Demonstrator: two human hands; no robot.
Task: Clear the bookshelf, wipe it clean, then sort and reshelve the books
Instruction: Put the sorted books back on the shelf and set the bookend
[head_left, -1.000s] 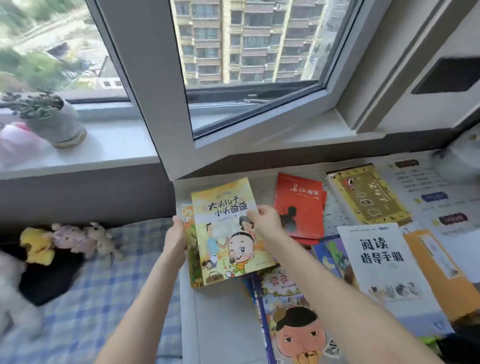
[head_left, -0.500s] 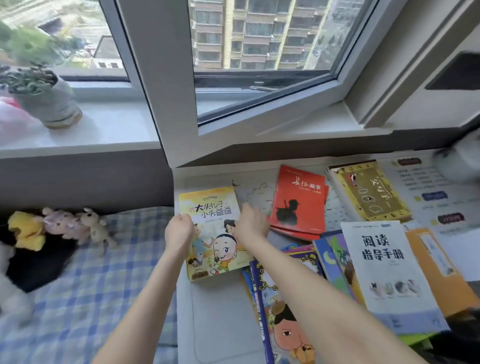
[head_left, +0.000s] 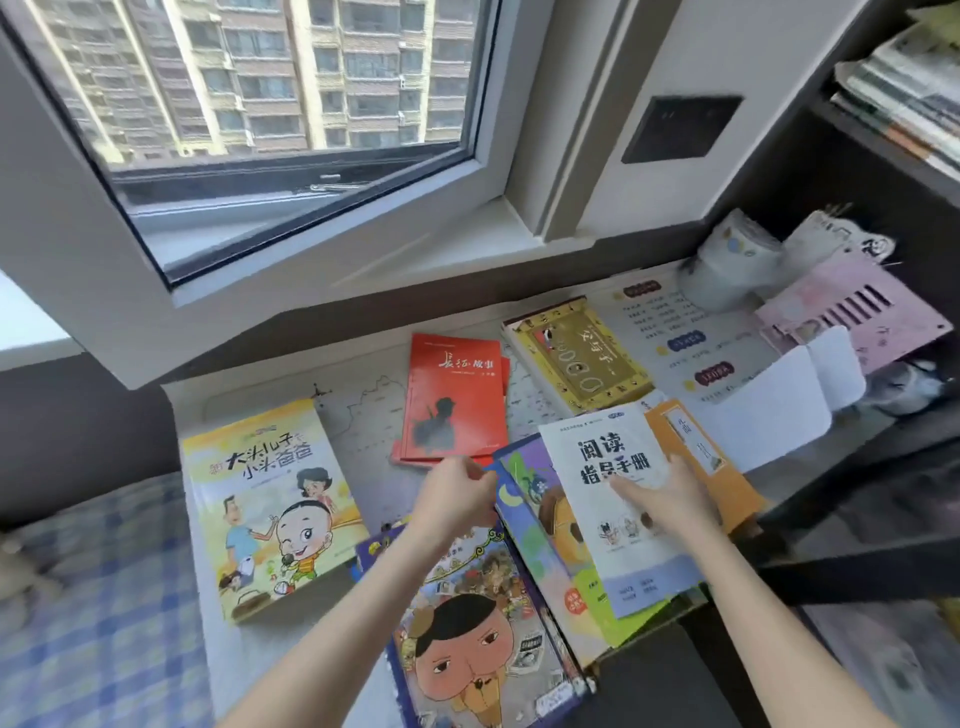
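Overlapping pile: a white booklet (head_left: 602, 452) lies on top, cover up. A blue picture book (head_left: 524, 525) juts out from under its left edge and an orange book (head_left: 691, 441) from under its right.
Place: the pile sits on the right half of the counter (head_left: 363, 431), just beside the dark bookshelf (head_left: 852, 467).
Long axis: the booklet runs away from the person, its far end leaning a little left.
Right hand (head_left: 670, 499): lies flat on the booklet's right half with fingers straight and spread, pressing rather than gripping.
Left hand (head_left: 457, 493): fingers are curled at the far left corner of the blue picture book. I cannot tell whether they have hold of it.
Key relation: the pile lies between the two hands, so the left has its left edge and the right has the top. The right hand is the nearer to the shelf.
Likely step: sorting, with reshelving not yet begun.
Other books: a big-face comic (head_left: 478, 623) lies nearest, partly under the left forearm. A yellow cartoon book (head_left: 270, 499) lies well to the left, with a red book (head_left: 454, 405) and a gold-bordered book (head_left: 576, 364) farther back.
Beyond: a checked bed cover (head_left: 104, 597) lies at the left.
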